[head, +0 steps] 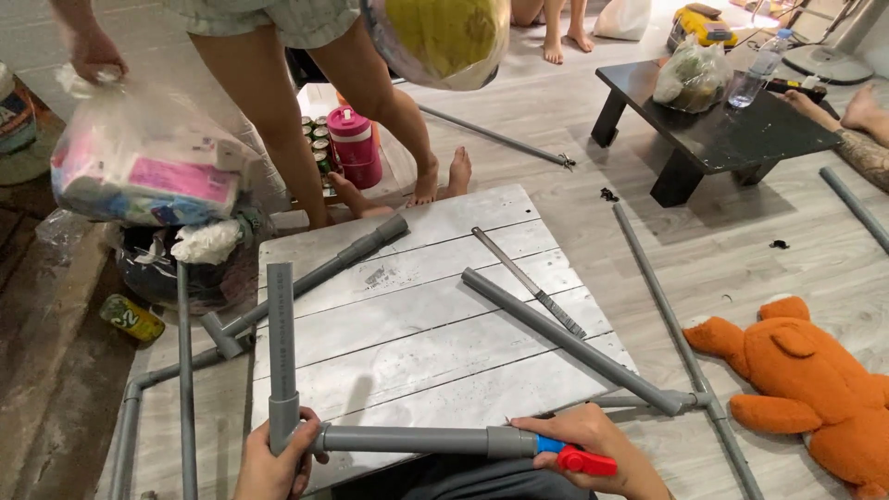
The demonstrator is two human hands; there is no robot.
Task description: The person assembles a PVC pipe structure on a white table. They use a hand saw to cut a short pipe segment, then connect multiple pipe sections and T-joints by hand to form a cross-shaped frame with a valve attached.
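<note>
My left hand (276, 461) grips the elbow joint of a grey pipe assembly (407, 439) at the near edge of a whitewashed wooden board (417, 343). From that elbow one pipe (281, 343) runs away from me across the board. My right hand (593, 446) holds the other end of the horizontal pipe, at a valve with a blue body and a red handle (583, 459). Loose on the board lie a long grey pipe (565, 343), a thinner metal rod (528, 281) and a pipe with a coupling (324, 270).
Another person stands barefoot at the board's far edge, holding a plastic bag of goods (143, 167). A pink flask (356, 146) and cans stand behind. A low black table (718, 130) is at right, an orange plush toy (806, 380) near it, and more pipes (662, 306) lie on the floor.
</note>
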